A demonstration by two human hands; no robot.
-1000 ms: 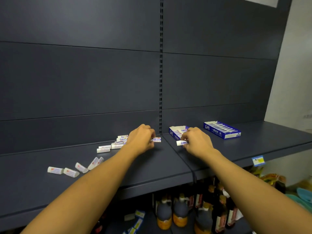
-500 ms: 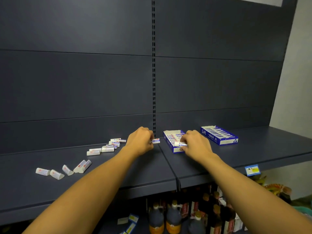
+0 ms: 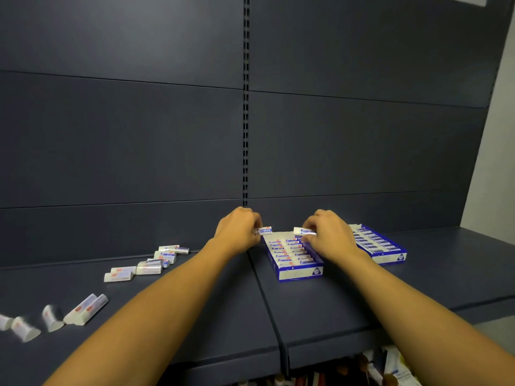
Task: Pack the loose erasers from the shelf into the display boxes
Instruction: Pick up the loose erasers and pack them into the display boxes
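Observation:
Two blue-and-white display boxes sit on the dark shelf. The nearer box is partly filled with erasers; its back rows are bare. My right hand hovers over that box and pinches a white eraser above its back end. My left hand is just left of the box and pinches another eraser. The second box, behind my right hand, holds a full row. Several loose erasers lie scattered on the shelf to the left, with more erasers near the left edge.
A dark panelled back wall with a slotted upright rises behind the shelf. A seam divides the shelf into two sections beside the near box. Packaged goods show on a lower level at the bottom right.
The camera tilted and moved closer, so the lower-level bottles have dropped out of view. My right hand has carried its eraser over the back of the near box. My left hand still holds its eraser.

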